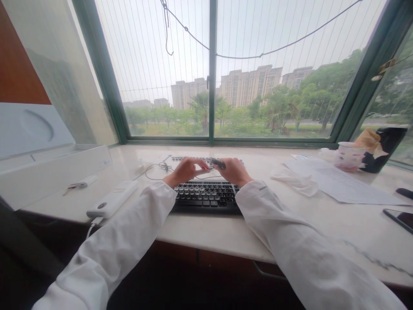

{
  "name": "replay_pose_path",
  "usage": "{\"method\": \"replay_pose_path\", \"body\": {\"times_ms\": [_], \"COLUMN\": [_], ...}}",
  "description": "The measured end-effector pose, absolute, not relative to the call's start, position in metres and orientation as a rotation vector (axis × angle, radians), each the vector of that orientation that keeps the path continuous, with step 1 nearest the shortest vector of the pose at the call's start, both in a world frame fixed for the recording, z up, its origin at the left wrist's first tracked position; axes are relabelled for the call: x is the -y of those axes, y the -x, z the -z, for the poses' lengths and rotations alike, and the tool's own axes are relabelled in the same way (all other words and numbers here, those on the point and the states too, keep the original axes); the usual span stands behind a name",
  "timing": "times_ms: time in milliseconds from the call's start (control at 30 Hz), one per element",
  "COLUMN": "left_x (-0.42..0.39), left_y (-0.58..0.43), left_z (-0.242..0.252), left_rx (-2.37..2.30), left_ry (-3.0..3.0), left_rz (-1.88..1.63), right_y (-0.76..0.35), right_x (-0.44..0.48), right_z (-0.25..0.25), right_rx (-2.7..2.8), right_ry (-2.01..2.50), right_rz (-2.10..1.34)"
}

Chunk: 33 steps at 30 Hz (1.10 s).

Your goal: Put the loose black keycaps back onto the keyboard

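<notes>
A black keyboard (206,199) lies on the white sill-like table, partly under my wrists. Above its back edge, my right hand (235,170) is closed around a small dark tool (217,163) that points left. My left hand (187,170) is just left of it, thumb and fingertips brought together; anything between them is too small to make out. Behind both hands lie a row of small keycap-like pieces (183,159) and a thin looped cable (155,171).
On the left are a white power bank (112,200) with a cable, a small white item (84,182) and a white box (51,176). To the right are crumpled tissue (298,181), paper sheets (351,185), a cup (350,156), a black container (385,148) and a phone (402,218).
</notes>
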State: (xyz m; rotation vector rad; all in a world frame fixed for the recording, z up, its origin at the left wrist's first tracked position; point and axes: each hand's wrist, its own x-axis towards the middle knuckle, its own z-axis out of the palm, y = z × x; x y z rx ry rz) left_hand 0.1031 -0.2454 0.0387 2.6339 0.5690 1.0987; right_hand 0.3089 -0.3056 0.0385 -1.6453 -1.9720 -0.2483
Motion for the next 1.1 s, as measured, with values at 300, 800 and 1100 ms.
{"method": "replay_pose_path", "body": {"times_ms": [300, 800, 1100], "left_x": [0.2425, 0.2413, 0.2387], "left_y": [-0.1042, -0.1035, -0.1033], "left_z": [-0.0348, -0.0342, -0.0327], "left_rx": [-0.624, -0.698, -0.677], "left_ry": [-2.707, -2.789, -2.752], "left_rz": [-1.408, -1.319, -1.276], "right_y": [-0.3085, -0.3057, -0.3073], "right_x": [0.2983, 0.2994, 0.2995], "right_z": [-0.0400, -0.0397, -0.0414], "right_rx": [1.857, 1.861, 1.877], "right_ry": [1.461, 1.466, 1.460], "right_rz": [-0.294, -0.354, -0.376]}}
